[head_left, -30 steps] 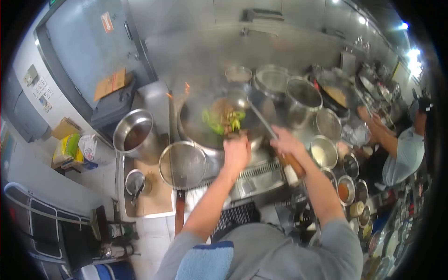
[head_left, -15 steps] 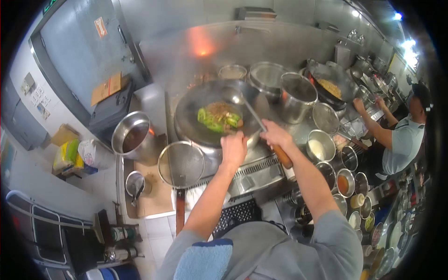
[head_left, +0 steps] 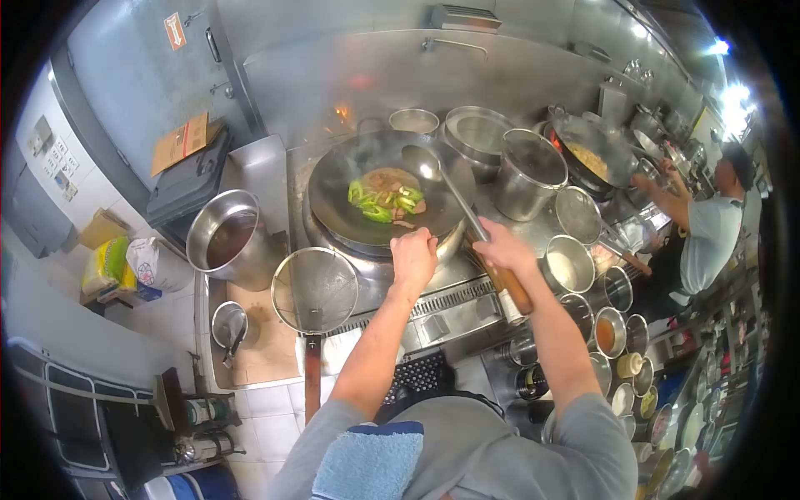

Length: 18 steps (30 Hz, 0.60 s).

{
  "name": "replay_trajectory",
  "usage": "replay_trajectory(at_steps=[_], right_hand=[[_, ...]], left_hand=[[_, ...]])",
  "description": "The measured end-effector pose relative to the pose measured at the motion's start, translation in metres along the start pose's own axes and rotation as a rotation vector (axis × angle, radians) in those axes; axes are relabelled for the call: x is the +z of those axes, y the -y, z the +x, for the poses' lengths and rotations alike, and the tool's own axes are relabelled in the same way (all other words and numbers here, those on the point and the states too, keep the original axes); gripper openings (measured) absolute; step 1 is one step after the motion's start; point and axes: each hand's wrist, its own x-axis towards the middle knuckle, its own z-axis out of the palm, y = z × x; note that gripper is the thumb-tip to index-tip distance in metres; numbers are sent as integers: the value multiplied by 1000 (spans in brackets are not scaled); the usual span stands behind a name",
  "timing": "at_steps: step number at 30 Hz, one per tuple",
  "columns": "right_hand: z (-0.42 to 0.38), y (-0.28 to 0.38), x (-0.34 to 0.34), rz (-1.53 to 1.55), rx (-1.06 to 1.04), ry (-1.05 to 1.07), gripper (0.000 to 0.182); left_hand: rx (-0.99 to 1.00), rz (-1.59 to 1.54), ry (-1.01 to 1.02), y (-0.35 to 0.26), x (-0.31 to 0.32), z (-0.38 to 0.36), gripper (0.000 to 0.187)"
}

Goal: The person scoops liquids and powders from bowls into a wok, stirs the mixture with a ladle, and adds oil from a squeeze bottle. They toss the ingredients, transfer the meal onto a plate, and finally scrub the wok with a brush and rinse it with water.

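Note:
A dark wok [head_left: 342, 218] sits over the burner, with sliced green peppers [head_left: 373, 214] and pieces of meat [head_left: 392, 181] in it. My left hand [head_left: 414, 257] is closed in a fist at the wok's near rim, and the part it grips is hidden under the fingers. Wrapped round the long handle of a steel ladle [head_left: 452, 188] is my right hand [head_left: 506, 247]. The ladle's bowl hangs over the right side of the wok, above the food and apart from it.
A wire strainer [head_left: 315, 292] and a tall pot [head_left: 225, 237] stand left of the wok. Several pots, including a deep one [head_left: 525, 196], crowd its right side. A co-worker [head_left: 708, 233] works at a second wok [head_left: 602, 171]. Small flames [head_left: 342, 111] show behind.
The food has settled lower and spread in the wok, whose far loop handle now shows. The ladle's bowl has shifted slightly left. Flames behind have shrunk, and the view has shifted slightly.

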Motion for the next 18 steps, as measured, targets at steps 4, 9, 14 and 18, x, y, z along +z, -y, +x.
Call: replay_trajectory(at_steps=[4,9,14,18], right_hand=[[6,14,12,-278,49,-47,68],[-18,-24,38,-305,-72,-246,72],[-62,-27,58,691,60,-84,76],[-75,-25,127,314,-427,-602,74]], left_hand=[[-5,-8,-9,-1,-4,5,11],[51,7,-43,7,1,6,13],[-49,-338,-4,-49,-32,-15,36],[-616,-1205,535,-96,-27,-36,36]])
